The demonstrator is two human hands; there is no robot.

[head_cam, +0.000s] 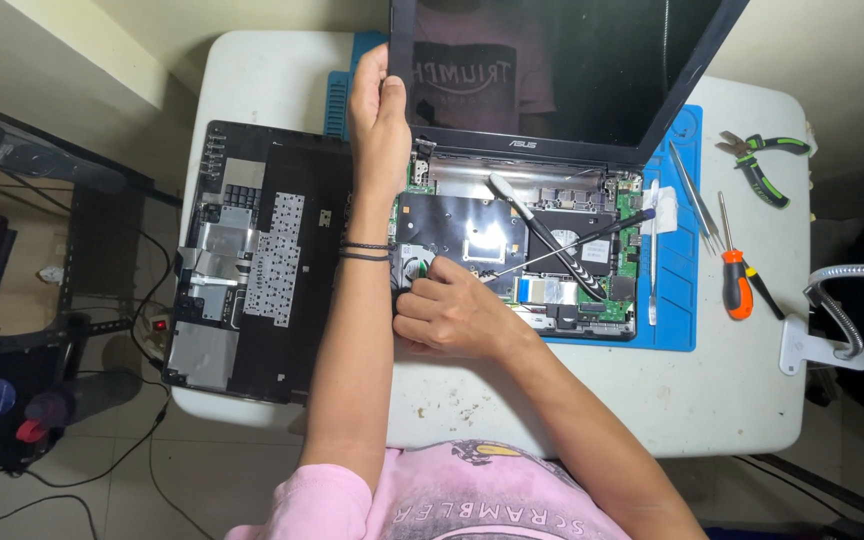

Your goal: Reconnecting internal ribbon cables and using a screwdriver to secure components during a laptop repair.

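White tabletop carries everything. Opened laptop sits at center-top on a blue mat, dark screen tilted up, internals and green board exposed. Removed keyboard cover lies upside down just left of the laptop, hanging over the tabletop's left edge. Left hand grip is closed on the screen's left edge, thumb on the bezel. Right hand rests on the laptop's front-left corner, grip closed on a thin dark tool whose shaft slants up-right across the board; handle hidden in the fist. A 2nd tool with pale handle lies across the internals. Right of the mat: tweezers, orange screwdriver, green-handled pliers, well apart from both hands. Clamp-on gooseneck at the right edge.
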